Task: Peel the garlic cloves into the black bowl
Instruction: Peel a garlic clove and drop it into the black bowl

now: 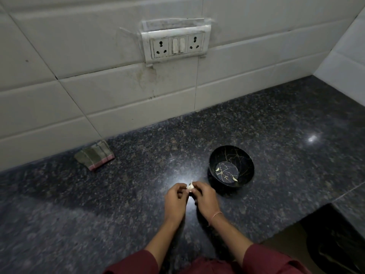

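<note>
Both hands are together low in the middle of the view, over the dark speckled granite surface (138, 155). The left hand (175, 202) and the right hand (204, 198) each have their fingertips curled in, pinching one small garlic clove (190, 186) between them. The clove is pale, and a wisp of papery skin sticks up from its top. It is held just above the surface, in the bright patch of reflected light. A thin thread band (215, 215) circles the right wrist, and maroon sleeves show at the bottom edge.

Just to the right of the hands stands the black bowl (245, 165), upright and veined with gold lines. Inside it, a peeled clove (217, 169) lies at the left of the floor and a second clove (235, 179) lies toward the front right, the two apart from each other.

Off to the left, against the white tiled wall (79, 56), lies a folded striped cloth (94, 155). Higher up the wall there is a grubby socket panel (175, 44) with two sockets and switches between them.
</note>
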